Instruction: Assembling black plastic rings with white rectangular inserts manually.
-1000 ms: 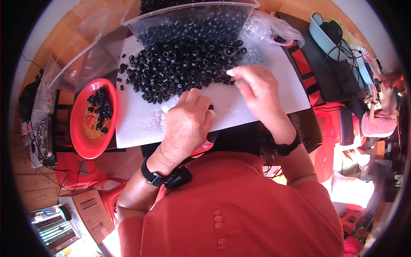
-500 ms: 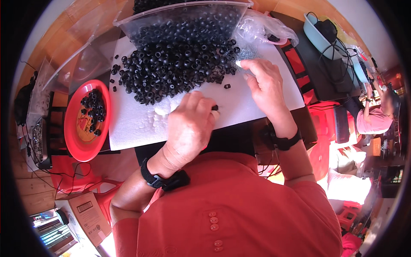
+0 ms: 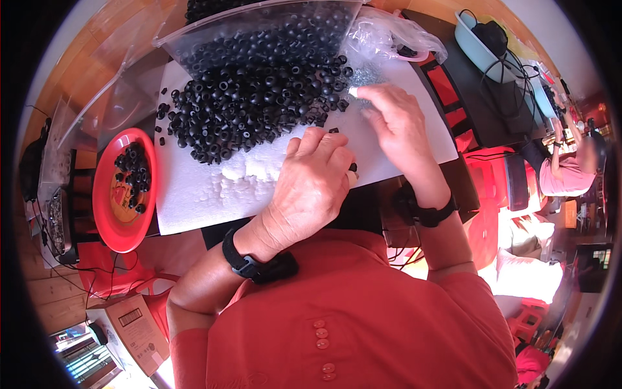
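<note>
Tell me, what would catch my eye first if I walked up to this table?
Most likely the big heap of small black rubber rings, spilling from a clear plastic bag onto the white sheet at the centre. Just below it, the left hand pinches one black piece, while the right hand reaches to the heap's right edge. At the far left sits a bright red plate holding a few more rings.

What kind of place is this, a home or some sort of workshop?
Likely a small hand-assembly workshop: a heap of black rubber rings on a white sheet, a red tray of sorted rings, another worker nearby.
</note>
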### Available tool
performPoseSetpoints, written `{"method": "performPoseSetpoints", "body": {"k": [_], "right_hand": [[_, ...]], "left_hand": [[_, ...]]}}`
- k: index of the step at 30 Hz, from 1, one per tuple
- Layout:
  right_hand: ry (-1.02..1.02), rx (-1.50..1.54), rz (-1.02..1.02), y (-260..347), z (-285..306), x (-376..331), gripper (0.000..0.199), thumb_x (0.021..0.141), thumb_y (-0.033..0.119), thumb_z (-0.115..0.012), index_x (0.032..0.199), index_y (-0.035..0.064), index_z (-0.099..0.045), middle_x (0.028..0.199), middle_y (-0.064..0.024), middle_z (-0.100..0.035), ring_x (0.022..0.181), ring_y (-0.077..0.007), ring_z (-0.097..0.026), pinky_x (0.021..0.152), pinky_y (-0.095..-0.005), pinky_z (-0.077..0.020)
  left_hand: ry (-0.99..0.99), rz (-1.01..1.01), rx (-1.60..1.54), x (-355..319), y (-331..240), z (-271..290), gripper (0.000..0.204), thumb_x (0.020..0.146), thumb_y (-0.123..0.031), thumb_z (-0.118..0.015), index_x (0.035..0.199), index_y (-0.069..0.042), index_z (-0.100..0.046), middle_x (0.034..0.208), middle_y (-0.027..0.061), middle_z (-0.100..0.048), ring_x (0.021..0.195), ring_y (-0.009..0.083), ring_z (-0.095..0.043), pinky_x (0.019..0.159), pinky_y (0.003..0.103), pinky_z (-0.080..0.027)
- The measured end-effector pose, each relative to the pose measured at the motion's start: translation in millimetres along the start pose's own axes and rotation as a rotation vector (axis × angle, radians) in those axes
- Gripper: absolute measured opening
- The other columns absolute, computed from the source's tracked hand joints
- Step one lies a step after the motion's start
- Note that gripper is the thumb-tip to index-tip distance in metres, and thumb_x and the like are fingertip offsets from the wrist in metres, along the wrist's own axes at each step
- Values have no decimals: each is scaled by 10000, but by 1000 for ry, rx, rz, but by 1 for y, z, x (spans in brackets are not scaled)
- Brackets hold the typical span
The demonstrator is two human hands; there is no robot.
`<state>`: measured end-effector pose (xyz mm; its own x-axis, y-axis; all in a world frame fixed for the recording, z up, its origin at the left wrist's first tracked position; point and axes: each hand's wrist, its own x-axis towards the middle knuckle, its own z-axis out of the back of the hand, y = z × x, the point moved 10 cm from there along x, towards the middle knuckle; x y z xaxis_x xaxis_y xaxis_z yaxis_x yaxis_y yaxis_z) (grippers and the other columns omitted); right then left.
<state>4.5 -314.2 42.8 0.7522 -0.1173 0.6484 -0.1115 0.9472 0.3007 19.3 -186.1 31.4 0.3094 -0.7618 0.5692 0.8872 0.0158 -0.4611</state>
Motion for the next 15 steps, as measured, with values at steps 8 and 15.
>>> {"method": "performPoseSetpoints", "body": {"k": [8, 15], "right_hand": [[-48, 11, 13, 2, 5, -8, 283, 749, -68, -683, 992, 77, -673, 868, -52, -680, 862, -243, -638, 779, -357, -454], [-142, -108, -31, -6, 13, -14, 254, 693, -16, -688, 903, 124, -662, 848, -9, -676, 856, -226, -625, 709, -380, -424]], "left_hand": [[-1, 32, -23, -15, 4, 12, 244, 724, 9, -653, 964, -11, -613, 1075, 177, -622, 968, 343, -565, 819, 425, -450], [-81, 121, -304, -27, 20, 26, 209, 745, 8, -683, 938, -13, -607, 963, 129, -632, 885, 318, -564, 761, 401, -470]]}}
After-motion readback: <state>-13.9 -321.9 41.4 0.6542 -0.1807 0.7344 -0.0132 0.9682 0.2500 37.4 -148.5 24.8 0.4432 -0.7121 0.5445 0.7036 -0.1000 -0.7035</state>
